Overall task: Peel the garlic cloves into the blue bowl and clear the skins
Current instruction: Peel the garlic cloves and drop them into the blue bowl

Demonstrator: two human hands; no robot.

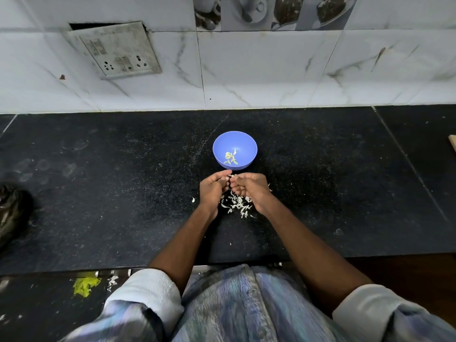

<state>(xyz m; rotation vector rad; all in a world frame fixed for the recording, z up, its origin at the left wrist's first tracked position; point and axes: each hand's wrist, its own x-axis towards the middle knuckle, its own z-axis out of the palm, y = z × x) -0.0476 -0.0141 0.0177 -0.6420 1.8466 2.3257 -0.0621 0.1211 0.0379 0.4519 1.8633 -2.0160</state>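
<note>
Nearest my view: a patterned shirt (237, 307) with rolled sleeves, both forearms extending forward over the desk (98, 193). The left hand (212, 188) and right hand (249, 190) meet at the fingertips, fingers curled. I read a small pale garlic clove (226, 179) pinched between them; how much of its skin remains I cannot tell at this size. Directly below and between both hands lies a heap of white garlic skins (238, 203), resting on the desk, partly hidden by the right hand. One stray skin fragment (193, 199) lies just left of the left hand. Just beyond the fingertips, apart from them, stands the blue bowl (243, 141), upright, holding several pale peeled pieces (230, 159) at its bottom. Beyond the bowl rises a marbled tile wall (271, 70); a switch-and-socket plate (116, 50) sits on it, far left of the hands. A dark crumpled object (12, 211) lies at the left edge.
</note>
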